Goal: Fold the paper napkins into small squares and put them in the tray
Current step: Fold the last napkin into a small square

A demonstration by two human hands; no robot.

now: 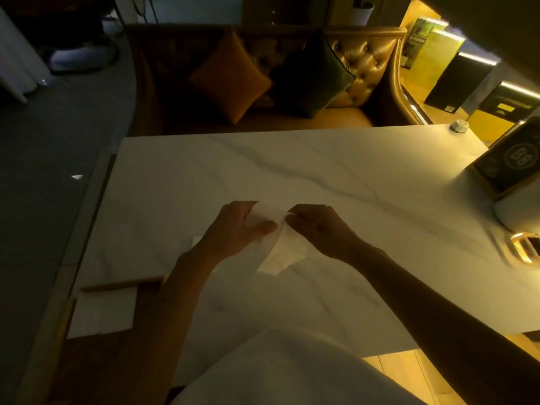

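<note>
- Near the middle of the marble table (321, 171), a white napkin (285, 247) sits between both hands.
- Left hand (238, 226): palm down, fingers pinching the napkin's far edge.
- Right hand (317, 225): curled, fingertips pinching the same edge.

white napkin (280, 252), grey-veined white table (321, 171)

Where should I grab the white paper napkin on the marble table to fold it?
Pinch the white paper napkin at its far edge, coming from above, where the left hand and right hand already meet; its near end lies loose and flat.
</note>
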